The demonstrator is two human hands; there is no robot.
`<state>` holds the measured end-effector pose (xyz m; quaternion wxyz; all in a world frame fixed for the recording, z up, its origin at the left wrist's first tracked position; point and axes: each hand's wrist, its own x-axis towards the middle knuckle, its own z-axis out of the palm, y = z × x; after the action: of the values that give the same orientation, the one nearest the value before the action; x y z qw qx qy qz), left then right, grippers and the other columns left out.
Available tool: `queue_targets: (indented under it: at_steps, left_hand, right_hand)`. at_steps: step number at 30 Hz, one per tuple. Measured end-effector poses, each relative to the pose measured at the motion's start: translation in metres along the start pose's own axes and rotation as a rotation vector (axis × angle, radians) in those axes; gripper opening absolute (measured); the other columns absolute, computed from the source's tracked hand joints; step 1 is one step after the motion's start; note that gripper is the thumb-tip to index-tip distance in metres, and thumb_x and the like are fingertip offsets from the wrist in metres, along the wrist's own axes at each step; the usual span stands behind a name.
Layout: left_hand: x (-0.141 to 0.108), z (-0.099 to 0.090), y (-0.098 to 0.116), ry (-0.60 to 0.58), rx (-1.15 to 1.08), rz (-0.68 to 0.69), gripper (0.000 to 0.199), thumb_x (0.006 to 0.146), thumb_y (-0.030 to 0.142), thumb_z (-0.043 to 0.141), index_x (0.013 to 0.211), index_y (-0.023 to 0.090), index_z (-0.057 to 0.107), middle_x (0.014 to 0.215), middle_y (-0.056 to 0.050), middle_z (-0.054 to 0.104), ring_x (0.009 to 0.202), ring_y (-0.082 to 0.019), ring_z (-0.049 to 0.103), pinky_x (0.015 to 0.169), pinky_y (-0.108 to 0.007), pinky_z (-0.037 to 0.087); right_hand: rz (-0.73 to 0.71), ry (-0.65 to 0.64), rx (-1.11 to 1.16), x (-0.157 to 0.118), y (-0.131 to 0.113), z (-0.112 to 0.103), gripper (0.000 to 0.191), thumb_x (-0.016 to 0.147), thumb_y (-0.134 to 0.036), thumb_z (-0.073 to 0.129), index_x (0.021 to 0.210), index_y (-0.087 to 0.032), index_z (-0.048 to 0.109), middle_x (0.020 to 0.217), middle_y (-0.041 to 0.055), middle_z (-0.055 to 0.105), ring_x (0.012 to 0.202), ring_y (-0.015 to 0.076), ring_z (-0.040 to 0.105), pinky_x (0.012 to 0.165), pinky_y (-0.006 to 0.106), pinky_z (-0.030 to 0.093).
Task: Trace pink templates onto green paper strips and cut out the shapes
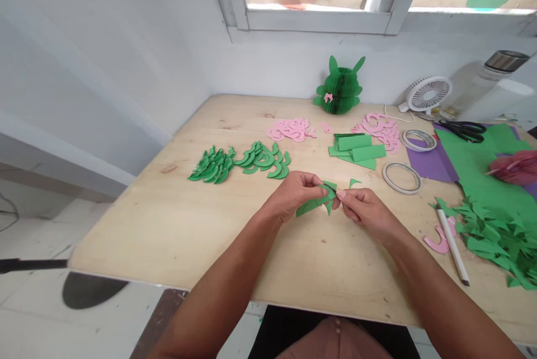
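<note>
Green paper (311,206) sits between pinching hands (297,194) (364,208) (the dark sliver (330,187) at the right fingertips (341,194) is mostly hidden).

Wears a dusty-pink cloth top (331,342), visible only at the bottom of the view, with small, round, pinkish buttons (338,322) set in a line down the middle and soft creases in the fabric. Shows plain black material (277,328) around the top, too cut off to tell as clothing or seat. Has a bare left hand (296,194) and a bare right hand (367,209), with forearms uncovered along their visible length.
</note>
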<state>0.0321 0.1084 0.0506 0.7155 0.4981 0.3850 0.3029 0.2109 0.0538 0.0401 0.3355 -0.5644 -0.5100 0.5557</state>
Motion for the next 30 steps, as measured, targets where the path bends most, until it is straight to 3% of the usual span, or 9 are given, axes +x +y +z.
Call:
queue_targets:
  at_steps: [15,24,30]
  left_hand:
    - [0.0003,0.0003,0.0005,0.005,0.005,0.001,0.018,0.058,0.026,0.075,0.060,0.014,0.062,0.062,-0.004,0.065,0.061,-0.014,0.059,0.062,-0.027,0.043]
    - [0.0001,0.0008,0.0002,-0.010,-0.013,-0.015,0.022,0.058,0.029,0.077,0.061,0.014,0.062,0.062,-0.003,0.065,0.061,-0.013,0.059,0.063,-0.026,0.043]
    - [0.0010,0.0026,-0.0037,-0.005,0.004,0.004,0.022,0.058,0.030,0.077,0.063,0.014,0.064,0.061,-0.001,0.063,0.058,-0.011,0.055,0.059,-0.024,0.040]
  right_hand:
    - [0.003,0.064,0.012,0.0001,-0.0009,0.0022,0.049,0.078,-0.063,0.055,0.067,-0.016,0.064,0.046,-0.0076,0.027,0.046,0.0082,0.018,0.047,0.027,0.012]
    - [-0.029,0.103,0.205,-0.0026,-0.0045,0.0032,0.046,0.081,-0.060,0.055,0.077,-0.016,0.063,0.049,-0.0072,0.033,0.044,0.0078,0.020,0.043,0.026,0.011]
    - [-0.031,0.138,0.234,-0.0025,-0.0060,0.0089,0.035,0.069,-0.049,0.072,0.077,-0.016,0.061,0.052,-0.0085,0.033,0.047,0.0059,0.021,0.044,0.024,0.012]
